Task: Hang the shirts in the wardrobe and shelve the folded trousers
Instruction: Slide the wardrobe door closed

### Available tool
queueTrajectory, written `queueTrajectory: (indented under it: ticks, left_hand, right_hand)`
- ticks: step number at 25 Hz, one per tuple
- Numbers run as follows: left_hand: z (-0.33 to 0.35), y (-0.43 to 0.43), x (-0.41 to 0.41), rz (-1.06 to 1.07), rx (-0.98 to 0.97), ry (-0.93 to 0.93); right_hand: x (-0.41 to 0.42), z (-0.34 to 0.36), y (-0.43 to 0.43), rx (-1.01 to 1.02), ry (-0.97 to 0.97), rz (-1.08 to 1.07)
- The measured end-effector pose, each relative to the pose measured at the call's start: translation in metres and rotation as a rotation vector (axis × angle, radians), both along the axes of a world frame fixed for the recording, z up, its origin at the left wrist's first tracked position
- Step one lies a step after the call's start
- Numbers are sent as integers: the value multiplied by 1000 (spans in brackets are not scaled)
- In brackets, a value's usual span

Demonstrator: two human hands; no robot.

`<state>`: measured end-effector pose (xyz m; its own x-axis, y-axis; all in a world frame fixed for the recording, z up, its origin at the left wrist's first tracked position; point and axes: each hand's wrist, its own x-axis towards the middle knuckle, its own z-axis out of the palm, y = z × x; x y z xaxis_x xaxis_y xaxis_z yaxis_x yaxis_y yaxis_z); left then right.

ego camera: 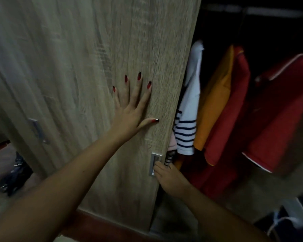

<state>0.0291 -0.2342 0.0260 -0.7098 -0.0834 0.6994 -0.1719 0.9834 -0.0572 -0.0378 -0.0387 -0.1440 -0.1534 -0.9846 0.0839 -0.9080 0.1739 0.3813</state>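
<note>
Oak-grain laminate across most of the view: wardrobe door (73, 63), tilted, with its free edge running from 12 o'clock down to 6 o'clock just right of centre. Left hand (131, 116) flat on the panel at centre, fingers straight and spread, thumb out toward 3 o'clock, nails red and dark, gripping nothing. Right hand (169, 178) lower, toward 5 o'clock of centre, fingertips at the recessed metal handle (153, 163) and right at the door's edge; too blurred to tell whether hooked into the recess or merely laid on it. Beyond the edge, from 1 to 4 o'clock, dark open wardrobe interior with a pale rail (269, 12) across the top at 1 o'clock. Hanging below it, from the edge outward: striped white shirt (190, 102) touching the door's edge, orange shirt (215, 102) close against it, red shirt (229, 123) behind the orange, then a dark gap and a second red shirt (280, 109) with white piping toward 3 o'clock. Pink garment (172, 144) peeping out beside the edge under the striped hem. Free room in the gap between the two red ones and in the black space above the shoulders. At 5 o'clock, low in the wardrobe, dark cloth (290, 226) with a white cord; unclear whether trousers. Toward 9 o'clock, second handle (38, 130) on the wood, and at 8 o'clock a dark bundle (16, 173) on the floor.
</note>
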Motion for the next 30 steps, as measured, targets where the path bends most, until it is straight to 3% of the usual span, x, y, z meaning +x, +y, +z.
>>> queueTrajectory:
  ticks: [17,30]
  left_hand:
    - [-18,249,-87,-179,-153,13]
    - [-22,289,-100,-147,-147,28]
  right_hand:
    - [-53,9,278,90,-19,-495]
    - [-61,-2,313,16,25,-532]
